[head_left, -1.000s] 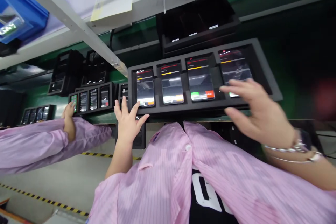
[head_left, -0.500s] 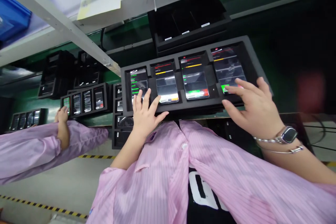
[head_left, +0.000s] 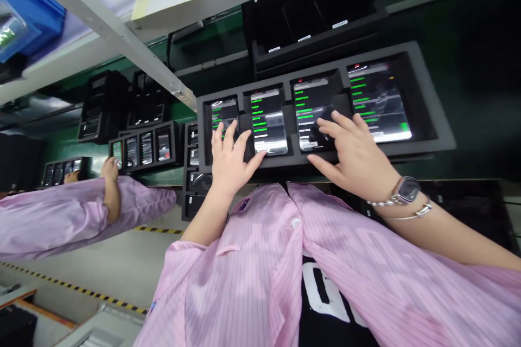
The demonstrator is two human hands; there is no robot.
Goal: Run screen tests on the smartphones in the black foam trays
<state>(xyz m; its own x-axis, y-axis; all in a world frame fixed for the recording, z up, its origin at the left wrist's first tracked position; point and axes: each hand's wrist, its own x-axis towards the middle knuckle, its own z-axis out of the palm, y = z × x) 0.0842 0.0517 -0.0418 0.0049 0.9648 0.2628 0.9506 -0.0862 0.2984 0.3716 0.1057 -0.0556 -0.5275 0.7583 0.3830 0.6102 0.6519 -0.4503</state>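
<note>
In front of me a black foam tray [head_left: 427, 87] holds several smartphones in a row, their screens lit with lines of green text. My left hand [head_left: 231, 165], fingers spread, lies over the lower part of the leftmost phone [head_left: 223, 108]. Its thumb reaches the bottom of the second phone [head_left: 268, 119]. My right hand [head_left: 354, 157] is spread with its fingertips over the right side of the third phone [head_left: 311, 111]. Whether those fingertips touch the glass I cannot tell. The rightmost phone [head_left: 378, 100] shows a green block near its lower right corner.
Behind stands another black tray [head_left: 321, 43] with white labels. At left, a co-worker's hand [head_left: 109, 168] rests by a smaller-looking tray of phones [head_left: 140, 149]. A white metal post [head_left: 122, 38] slants across, and a blue bin [head_left: 40, 5] sits upper left.
My right hand has moved left from the rightmost phone to the third one. The screens of the three phones on the right have switched to lists of green text. My left hand stays spread.
</note>
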